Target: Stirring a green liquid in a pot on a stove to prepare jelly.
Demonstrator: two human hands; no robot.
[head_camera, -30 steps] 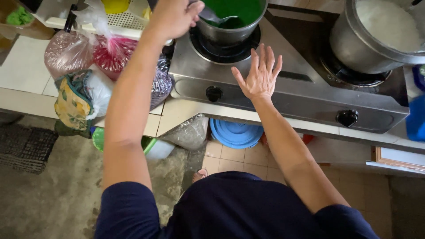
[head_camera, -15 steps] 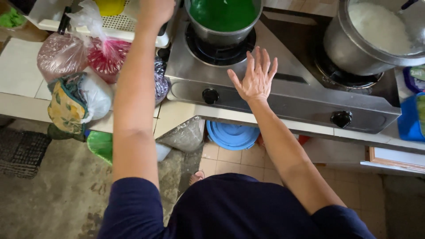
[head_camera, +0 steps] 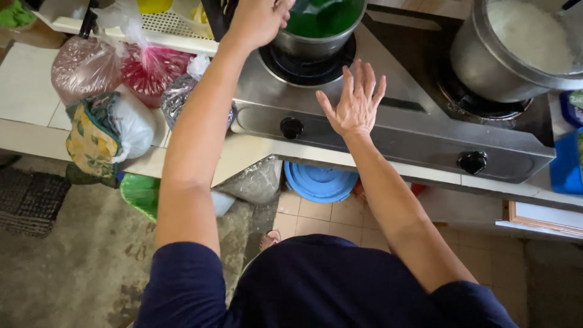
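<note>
Fingers of right hand [head_camera: 355, 103] spread wide over stove [head_camera: 395, 130] — left hand [head_camera: 258, 21] curled at pot [head_camera: 319, 27] of green liquid.

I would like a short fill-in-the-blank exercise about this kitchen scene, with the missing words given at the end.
1. The small pot on the stove's left burner holds a ____ liquid.
2. The left hand is at that pot's rim, while the right hand hovers with its fingers ____.
3. The big pot on the right burner holds something ____ in colour.
4. Under the counter lies a round ____ lid.

Missing words: green; spread; white; blue
</note>
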